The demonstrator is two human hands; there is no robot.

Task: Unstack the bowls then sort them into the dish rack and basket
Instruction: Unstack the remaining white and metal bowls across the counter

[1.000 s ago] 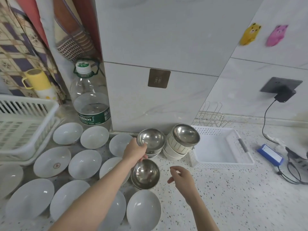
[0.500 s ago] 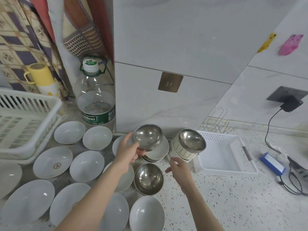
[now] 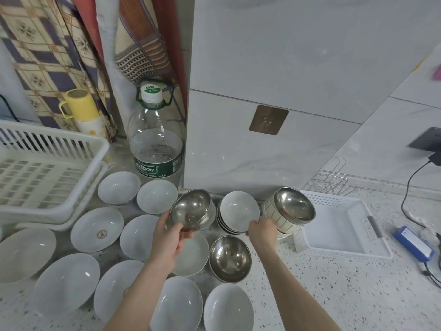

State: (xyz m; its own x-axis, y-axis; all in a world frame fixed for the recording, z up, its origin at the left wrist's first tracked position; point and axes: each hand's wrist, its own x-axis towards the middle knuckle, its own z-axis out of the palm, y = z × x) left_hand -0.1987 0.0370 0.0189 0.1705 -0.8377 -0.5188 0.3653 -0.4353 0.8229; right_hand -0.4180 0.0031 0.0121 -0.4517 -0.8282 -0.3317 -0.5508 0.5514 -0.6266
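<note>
Two steel bowls nested (image 3: 191, 209), tilting toward the camera, being held above the desk (image 3: 334, 295) by the left hand (image 3: 170, 237), fingers clamped on the near rim. Just to the right, resting on the desk, a stack of white bowls (image 3: 238, 211), with the right hand (image 3: 262, 231) closing on its near edge, fingertips touching the rim; whether gripping firmly, cannot tell. Beside that, leaning, a ribbed stack topped by another steel bowl (image 3: 294, 204). Lying below the hands, a single steel bowl (image 3: 230, 258) among many white bowls (image 3: 97, 229) spreading across the left of the desk. Standing at far left, a white dish rack (image 3: 47, 173); sitting at right, a white basket (image 3: 343, 225). Standing behind, a large water bottle (image 3: 156, 144).
</note>
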